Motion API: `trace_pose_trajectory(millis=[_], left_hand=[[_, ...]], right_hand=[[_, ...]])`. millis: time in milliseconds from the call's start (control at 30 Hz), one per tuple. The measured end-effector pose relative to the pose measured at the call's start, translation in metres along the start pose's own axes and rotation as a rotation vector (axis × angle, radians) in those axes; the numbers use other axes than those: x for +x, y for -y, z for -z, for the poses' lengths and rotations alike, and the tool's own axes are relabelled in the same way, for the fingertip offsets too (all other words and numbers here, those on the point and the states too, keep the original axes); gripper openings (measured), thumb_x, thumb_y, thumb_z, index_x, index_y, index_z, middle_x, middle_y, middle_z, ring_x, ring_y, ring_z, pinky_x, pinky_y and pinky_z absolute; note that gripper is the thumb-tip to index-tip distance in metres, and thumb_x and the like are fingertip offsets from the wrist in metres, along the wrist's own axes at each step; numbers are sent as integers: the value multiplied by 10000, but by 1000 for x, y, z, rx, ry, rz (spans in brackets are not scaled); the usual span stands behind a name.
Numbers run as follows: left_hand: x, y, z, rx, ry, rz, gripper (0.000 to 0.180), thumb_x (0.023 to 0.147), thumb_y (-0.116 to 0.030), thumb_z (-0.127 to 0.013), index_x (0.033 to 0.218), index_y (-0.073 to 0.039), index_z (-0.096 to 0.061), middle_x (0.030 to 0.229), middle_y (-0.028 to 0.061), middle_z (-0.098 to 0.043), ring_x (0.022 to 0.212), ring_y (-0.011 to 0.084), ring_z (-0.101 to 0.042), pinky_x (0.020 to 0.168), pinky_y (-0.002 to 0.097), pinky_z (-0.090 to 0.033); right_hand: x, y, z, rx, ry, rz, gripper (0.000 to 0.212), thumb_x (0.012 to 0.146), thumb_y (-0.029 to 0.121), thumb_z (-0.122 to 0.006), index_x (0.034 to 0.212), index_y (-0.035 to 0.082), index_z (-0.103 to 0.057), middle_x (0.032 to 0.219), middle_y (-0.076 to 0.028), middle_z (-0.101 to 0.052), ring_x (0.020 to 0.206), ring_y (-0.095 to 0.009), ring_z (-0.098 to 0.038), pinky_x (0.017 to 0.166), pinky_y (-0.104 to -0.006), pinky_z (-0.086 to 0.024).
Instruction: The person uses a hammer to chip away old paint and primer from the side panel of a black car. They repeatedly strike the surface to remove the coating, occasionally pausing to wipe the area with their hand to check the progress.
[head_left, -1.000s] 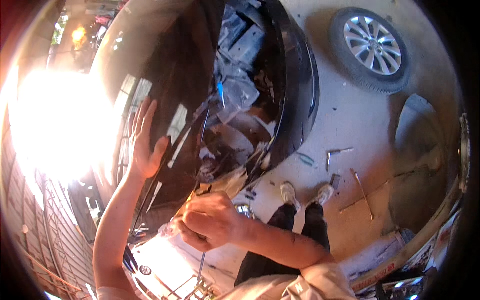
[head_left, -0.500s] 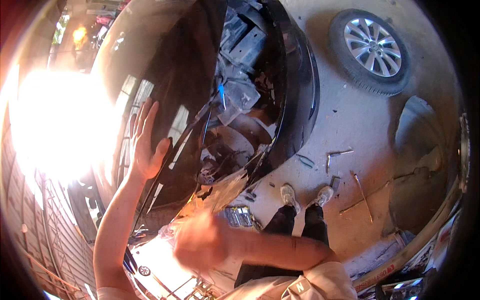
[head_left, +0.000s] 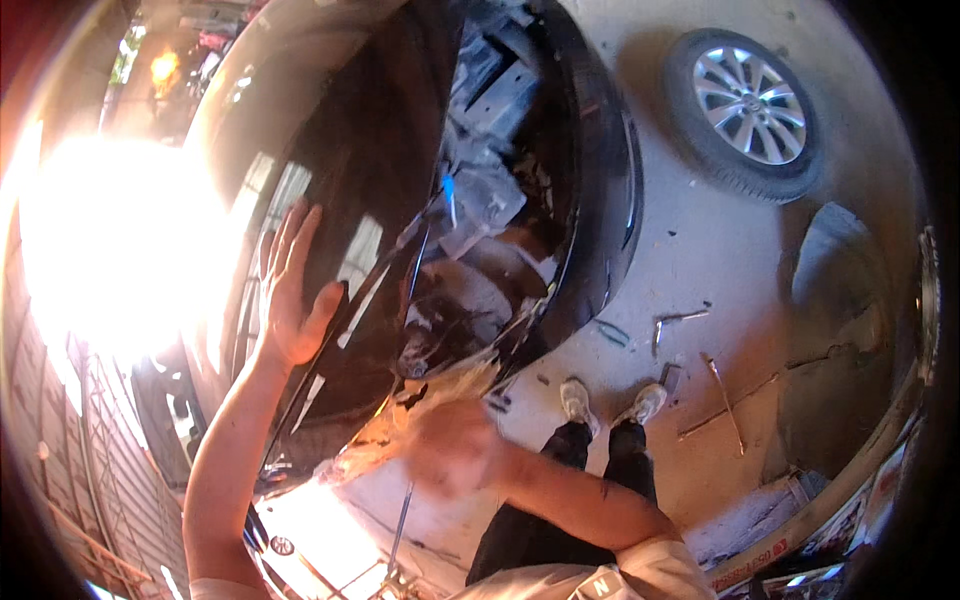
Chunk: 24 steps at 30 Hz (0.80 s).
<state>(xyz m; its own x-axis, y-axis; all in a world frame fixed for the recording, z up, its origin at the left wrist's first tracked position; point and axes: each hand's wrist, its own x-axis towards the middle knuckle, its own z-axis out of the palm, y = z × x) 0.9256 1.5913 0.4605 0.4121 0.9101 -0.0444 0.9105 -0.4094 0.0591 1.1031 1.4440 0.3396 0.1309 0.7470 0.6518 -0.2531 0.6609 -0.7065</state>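
Note:
My left hand (head_left: 292, 290) lies flat on the glossy dark hood (head_left: 350, 110) of a car, fingers spread and thumb close to the hood's edge. My right hand (head_left: 450, 450) is smeared by motion near the body, beside a torn brownish panel (head_left: 375, 440) at the car's corner. Its fingers cannot be made out, nor whether anything is in them. A thin metal rod (head_left: 402, 520) shows just below that hand; whether the two touch is unclear. Between hood and dark bumper (head_left: 608, 190), the car's inner parts (head_left: 490, 195) lie exposed, with a small blue piece (head_left: 448, 188) among them.
A loose wheel (head_left: 748, 108) with a silver rim lies on the concrete floor at the far right. Nearer are an angled metal bar (head_left: 680, 318), a long thin tool (head_left: 724, 400) and a curved dark panel (head_left: 840, 280). Bright light (head_left: 120, 240) glares at left.
My right hand has swung to the right, and it now covers the spot where a tool tray showed. The left hand stays on the hood. The view has shifted slightly.

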Motion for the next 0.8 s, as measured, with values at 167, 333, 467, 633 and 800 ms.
trace_pose_trajectory(millis=[167,333,467,633,800], left_hand=[[13,6,0,8,-14,-17,861,898,-623,-464,1514,-32,-351,1568,241,-307,1469,401,-250,1197,513,-125],[11,-7,6,-30,1,-7,866,902,-625,-464,1512,-22,-348,1566,247,-305,1466,405,-254,1193,512,-139],[13,2,2,-27,-31,-24,862,903,-620,-470,1513,-24,-346,1572,246,-293,1468,408,-246,1194,516,-132],[5,-3,-1,-21,-3,-13,860,896,-618,-477,1516,-37,-347,1579,230,-291,1479,392,-236,1201,524,-88],[4,-2,2,-32,-16,-4,860,888,-615,-487,1518,-47,-349,1580,211,-304,1483,381,-237,1204,526,-79]], right_hand=[[74,63,-15,312,46,92,237,755,92,-606,597,126,-433,582,18,-328,477,-135,-425,449,-310,-378],[50,24,4,42,137,-8,255,708,116,-649,583,129,-427,552,-14,-426,462,-169,-511,431,-356,-433],[56,62,-9,239,107,71,228,689,154,-627,599,127,-421,570,1,-387,477,-161,-509,440,-341,-436],[-15,-33,15,-94,284,63,117,726,219,-653,687,151,-566,632,2,-492,573,-159,-575,492,-321,-472],[34,59,-4,124,282,234,218,703,192,-632,594,157,-447,567,19,-425,485,-157,-505,457,-328,-427]])
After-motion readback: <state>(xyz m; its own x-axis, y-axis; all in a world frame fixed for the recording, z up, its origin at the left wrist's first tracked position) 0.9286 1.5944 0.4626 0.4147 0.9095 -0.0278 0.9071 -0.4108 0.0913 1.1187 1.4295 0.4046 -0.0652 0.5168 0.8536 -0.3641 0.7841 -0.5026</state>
